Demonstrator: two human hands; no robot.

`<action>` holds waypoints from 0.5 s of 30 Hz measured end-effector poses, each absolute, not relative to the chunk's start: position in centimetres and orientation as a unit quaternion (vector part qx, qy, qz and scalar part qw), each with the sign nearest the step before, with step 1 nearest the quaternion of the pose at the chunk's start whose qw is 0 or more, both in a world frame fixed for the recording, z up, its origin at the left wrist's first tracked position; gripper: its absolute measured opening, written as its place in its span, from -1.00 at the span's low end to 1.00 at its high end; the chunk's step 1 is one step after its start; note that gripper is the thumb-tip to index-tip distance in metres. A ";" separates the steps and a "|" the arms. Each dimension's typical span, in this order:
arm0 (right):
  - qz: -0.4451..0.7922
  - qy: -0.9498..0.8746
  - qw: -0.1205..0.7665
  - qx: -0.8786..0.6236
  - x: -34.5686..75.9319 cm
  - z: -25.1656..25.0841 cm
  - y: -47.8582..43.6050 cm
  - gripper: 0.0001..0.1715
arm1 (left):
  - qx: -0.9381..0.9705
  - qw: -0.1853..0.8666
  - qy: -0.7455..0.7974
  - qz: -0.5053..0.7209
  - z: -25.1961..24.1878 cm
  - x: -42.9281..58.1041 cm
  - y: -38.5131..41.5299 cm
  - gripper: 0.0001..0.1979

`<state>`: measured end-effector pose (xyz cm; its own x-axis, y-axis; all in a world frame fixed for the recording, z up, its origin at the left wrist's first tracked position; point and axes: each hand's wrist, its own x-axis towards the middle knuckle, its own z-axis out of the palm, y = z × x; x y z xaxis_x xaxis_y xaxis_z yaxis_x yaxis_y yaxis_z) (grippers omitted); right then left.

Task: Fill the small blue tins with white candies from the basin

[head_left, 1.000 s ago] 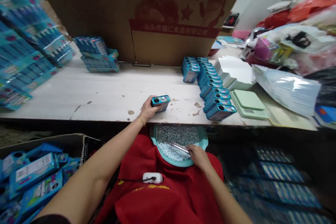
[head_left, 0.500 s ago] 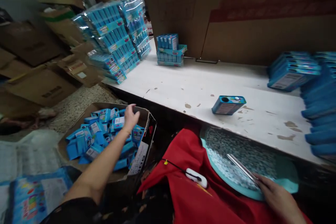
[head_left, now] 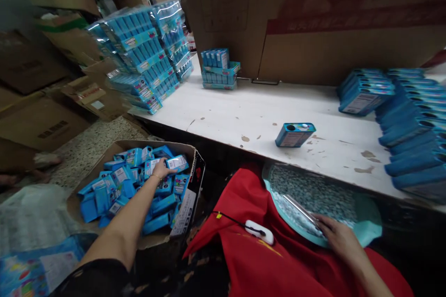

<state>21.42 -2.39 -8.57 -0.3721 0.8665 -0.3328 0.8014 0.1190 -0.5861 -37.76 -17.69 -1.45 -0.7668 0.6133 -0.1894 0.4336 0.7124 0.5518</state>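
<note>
1. Inside the cardboard carton point(head_left: 188, 211) beside the person's legs, the left hand point(head_left: 162, 170) is at a blue box point(head_left: 177, 163) on top of a loose heap of similar ones. The step in hand looks like picking this box out.
2. The left grip has its fingers at the box's near end and the thumb along its lower side; whether it has closed firmly cannot be told.
3. As a judgement, the next move calls for a sure pinch on that end, then a lift clear of the neighbouring boxes and the carton's rim.
4. The left arm stretches forward and away from the body, nearly straight, the wrist over the heap with the back of the hand upward.
5. The right grip is clenched around a metal tool point(head_left: 302, 211), whose far end points over the pale pieces point(head_left: 313, 190) in a teal basin point(head_left: 371, 232). The right hand point(head_left: 339, 237) stays low by the basin's rim, forearm slanting in from the lower right.
6. On the white counter point(head_left: 223, 120), a lone box point(head_left: 295, 136) stands upright above the basin, well apart from the rows of boxes point(head_left: 414, 125) to its right.
</note>
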 end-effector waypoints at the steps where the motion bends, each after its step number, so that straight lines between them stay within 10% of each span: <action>1: 0.362 -0.748 0.044 -0.555 21.3 -8.4 -2.5 -0.55 | 0.297 0.188 0.901 0.255 -1.5 -37.5 -17.4 -0.38; 15: 0.370 -0.734 0.065 -0.566 22.5 -10.3 -1.7 -0.51 | 0.239 0.399 0.685 0.561 6.7 -31.3 -17.1 -0.49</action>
